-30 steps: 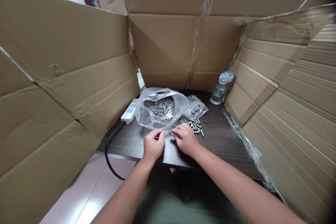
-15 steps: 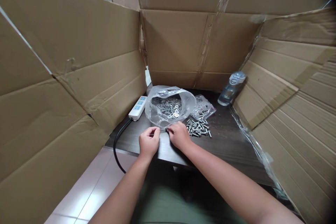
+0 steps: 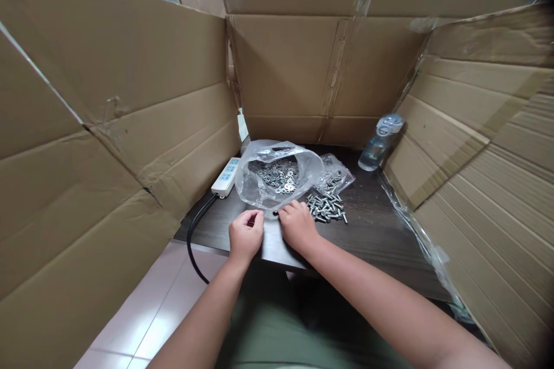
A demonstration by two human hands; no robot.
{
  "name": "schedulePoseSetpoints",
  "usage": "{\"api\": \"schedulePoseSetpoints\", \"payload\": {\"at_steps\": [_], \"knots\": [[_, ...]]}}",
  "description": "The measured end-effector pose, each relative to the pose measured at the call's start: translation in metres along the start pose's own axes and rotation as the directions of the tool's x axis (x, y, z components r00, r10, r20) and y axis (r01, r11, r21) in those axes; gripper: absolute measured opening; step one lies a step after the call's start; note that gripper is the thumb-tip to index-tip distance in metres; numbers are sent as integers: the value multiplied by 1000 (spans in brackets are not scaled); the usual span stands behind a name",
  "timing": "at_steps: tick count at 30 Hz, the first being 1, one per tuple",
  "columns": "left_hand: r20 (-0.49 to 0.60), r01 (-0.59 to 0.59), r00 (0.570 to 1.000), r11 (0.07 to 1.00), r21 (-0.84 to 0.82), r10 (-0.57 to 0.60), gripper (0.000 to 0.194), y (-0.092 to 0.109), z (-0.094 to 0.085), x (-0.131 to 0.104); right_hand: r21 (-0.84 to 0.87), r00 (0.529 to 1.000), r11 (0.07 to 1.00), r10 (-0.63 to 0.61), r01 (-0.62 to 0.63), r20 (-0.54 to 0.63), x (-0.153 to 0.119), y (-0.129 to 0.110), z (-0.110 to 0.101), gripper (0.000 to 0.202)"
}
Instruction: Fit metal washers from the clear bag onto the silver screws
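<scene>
- Green cloth (image 3: 277,328): lies at the bottom of the view, below the table's near edge.
- Dark tabletop (image 3: 363,248): carries all loose hardware, under 2 bare hands.
- Left hand (image 3: 246,234): closed, thumb and index fingertips together, near the table edge. Cannot tell whether a part sits between them.
- Right hand (image 3: 298,225): fingers bent, gripping a small dark part (image 3: 276,213) at the fingertips, facing the left hand across a narrow gap. The part's exact shape is too small to tell.
- Metal screws (image 3: 326,207): loose pile, just right of the right hand.
- Large clear bag (image 3: 246,187): open, just beyond both hands; holds metal washers (image 3: 283,177).
- White power strip (image 3: 225,177): left of the large bag; black cable (image 3: 191,242) drops past the table edge.
- Small clear bag (image 3: 344,180): behind the pile, more screws inside.
- Clear bottle (image 3: 375,149): tilted, far right.
- Cardboard panels (image 3: 281,69): stand left, right and behind.
</scene>
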State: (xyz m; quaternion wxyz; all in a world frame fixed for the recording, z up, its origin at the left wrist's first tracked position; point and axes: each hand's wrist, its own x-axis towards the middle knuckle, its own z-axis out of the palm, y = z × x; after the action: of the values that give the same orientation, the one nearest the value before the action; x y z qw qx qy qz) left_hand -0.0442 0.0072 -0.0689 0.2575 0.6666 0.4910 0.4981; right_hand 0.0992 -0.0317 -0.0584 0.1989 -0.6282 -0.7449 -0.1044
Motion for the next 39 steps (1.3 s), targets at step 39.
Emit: {"api": "schedulePoseSetpoints", "payload": {"at_steps": [39], "knots": [[436, -431, 891, 534, 728, 125, 32, 19, 47, 43, 500, 899, 807, 422, -314, -117, -104, 70, -32, 19]]}}
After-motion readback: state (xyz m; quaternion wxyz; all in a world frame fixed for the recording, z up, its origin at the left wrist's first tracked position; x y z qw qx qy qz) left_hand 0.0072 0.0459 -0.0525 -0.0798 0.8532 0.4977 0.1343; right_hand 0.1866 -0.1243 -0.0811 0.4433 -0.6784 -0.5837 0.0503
